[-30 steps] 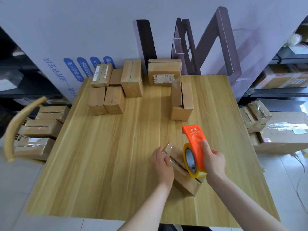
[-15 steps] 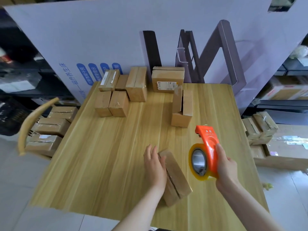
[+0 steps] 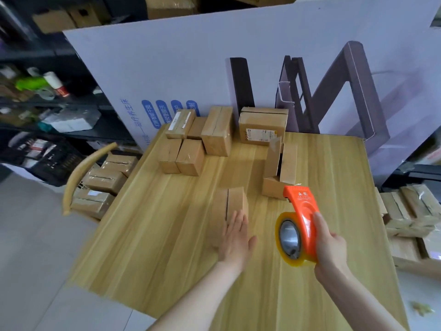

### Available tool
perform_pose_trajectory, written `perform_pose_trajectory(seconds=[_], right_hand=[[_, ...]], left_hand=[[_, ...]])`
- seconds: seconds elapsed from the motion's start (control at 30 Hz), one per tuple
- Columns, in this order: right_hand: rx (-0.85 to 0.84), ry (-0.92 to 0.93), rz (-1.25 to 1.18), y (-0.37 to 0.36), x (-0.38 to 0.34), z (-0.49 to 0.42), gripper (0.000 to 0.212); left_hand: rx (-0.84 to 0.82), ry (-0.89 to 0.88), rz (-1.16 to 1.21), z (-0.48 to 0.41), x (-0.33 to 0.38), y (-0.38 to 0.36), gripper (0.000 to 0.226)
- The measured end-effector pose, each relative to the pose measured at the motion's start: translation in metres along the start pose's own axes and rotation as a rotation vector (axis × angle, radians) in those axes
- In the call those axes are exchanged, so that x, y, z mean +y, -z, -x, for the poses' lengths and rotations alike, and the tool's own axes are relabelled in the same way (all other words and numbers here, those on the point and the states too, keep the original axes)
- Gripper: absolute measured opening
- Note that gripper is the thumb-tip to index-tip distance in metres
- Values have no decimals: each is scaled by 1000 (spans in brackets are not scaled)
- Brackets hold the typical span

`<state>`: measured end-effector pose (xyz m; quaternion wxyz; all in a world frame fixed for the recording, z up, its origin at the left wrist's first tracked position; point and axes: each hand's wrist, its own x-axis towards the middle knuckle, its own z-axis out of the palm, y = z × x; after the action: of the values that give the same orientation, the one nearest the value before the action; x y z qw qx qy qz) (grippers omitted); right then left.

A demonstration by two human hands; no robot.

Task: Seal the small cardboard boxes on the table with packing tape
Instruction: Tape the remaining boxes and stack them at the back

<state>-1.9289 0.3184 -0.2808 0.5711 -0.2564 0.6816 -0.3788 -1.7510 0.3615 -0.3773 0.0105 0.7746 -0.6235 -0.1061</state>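
Left hand [image 3: 235,237] is out flat, fingers straight and together, laid over the near end of a small cardboard box [image 3: 230,203] that sits on the wooden table [image 3: 155,247] a little toward the middle. A dark seam runs lengthwise down the box's top; the picture is too soft to tell whether tape covers it. Over on the other side, the right hand [image 3: 330,247] is wrapped firmly round the orange tape dispenser [image 3: 301,210], fingers curled over its back, holding it up off the table just beside the box and not touching it. The yellowish tape roll [image 3: 284,253] faces the camera, its shiny metal core showing. Beyond the dispenser stands an open box [image 3: 276,174] with its flaps sticking straight up. At the far left of the table there is a tight cluster of closed boxes [image 3: 191,149], and next to them at the back edge a larger labelled box [image 3: 262,126] with a printed sticker on its front. A big white printed board [image 3: 191,63] leans up behind the table. Off the left edge a curved wooden chair back [image 3: 81,174] frames a stack of taped boxes [image 3: 105,181] on the seat, and more boxes on the floor [image 3: 410,209] pile up at the right.
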Motion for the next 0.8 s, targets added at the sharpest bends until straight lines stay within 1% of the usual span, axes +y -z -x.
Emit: perform_pose_trajectory(seconds=[0.03, 0.07, 0.1, 0.17, 0.23, 0.27, 0.33, 0.43, 0.5, 0.63, 0.8], right_hand=[[0, 0, 2, -7, -1, -3, 43], [3, 2, 2, -14, -2, -6, 45], [6, 2, 2, -20, -3, -9, 46], [19, 4, 0, -33, -5, -14, 45], [45, 3, -6, -44, -8, -21, 45], [56, 1, -8, -51, -10, -24, 45], [74, 1, -12, -66, -15, -29, 45], [112, 4, -26, -93, -24, -39, 43], [132, 6, -39, -108, -29, -45, 43], [167, 1, -74, -126, -34, -56, 41], [194, 1, -101, -126, -40, -59, 39]], left_hand=[[-52, -13, 23, -2, -5, -7, 71], [-42, -41, 26, -6, -13, -12, 65], [4, -58, 45, -13, -22, -17, 64], [23, -34, 132, -36, -38, -17, 71], [24, -83, 159, -66, -56, -11, 71], [23, -78, 187, -84, -66, -7, 70], [54, -78, 150, -120, -84, 0, 67], [49, -54, 188, -161, -103, 3, 65], [97, -76, 184, -183, -111, 4, 66], [121, -108, 146, -209, -115, 2, 69], [135, -64, 108, -220, -117, 0, 73]])
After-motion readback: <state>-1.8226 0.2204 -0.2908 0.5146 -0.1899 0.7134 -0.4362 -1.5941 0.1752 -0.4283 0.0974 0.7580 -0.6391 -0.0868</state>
